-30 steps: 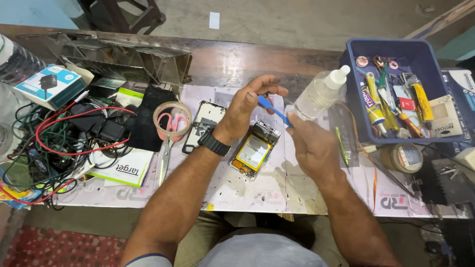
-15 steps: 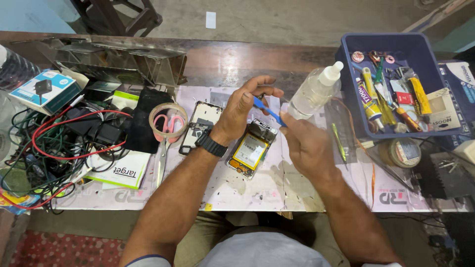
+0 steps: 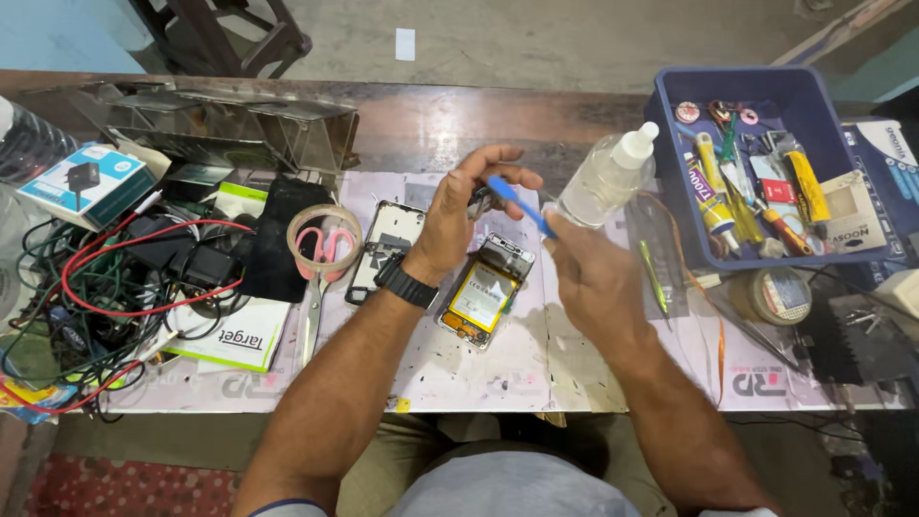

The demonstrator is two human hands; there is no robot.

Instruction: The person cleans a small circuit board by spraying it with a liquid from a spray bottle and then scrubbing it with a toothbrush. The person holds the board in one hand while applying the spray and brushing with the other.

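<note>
The left hand (image 3: 458, 213) is pinching a small part just above the opened phone (image 3: 486, 298) while the right hand (image 3: 584, 273) is gripping a blue tool (image 3: 517, 203), risking a slip gouging the battery

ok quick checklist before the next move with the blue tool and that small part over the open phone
1. Left hand grips the small part: ok.
2. Right hand holds the blue tool with its tip at the part: ok.
3. Open phone lies flat below the hands: ok.
4. Clear bottle capped: cannot tell; it leans beside the right hand.
5. Scissors and tape roll apart from the hands: ok.
</note>
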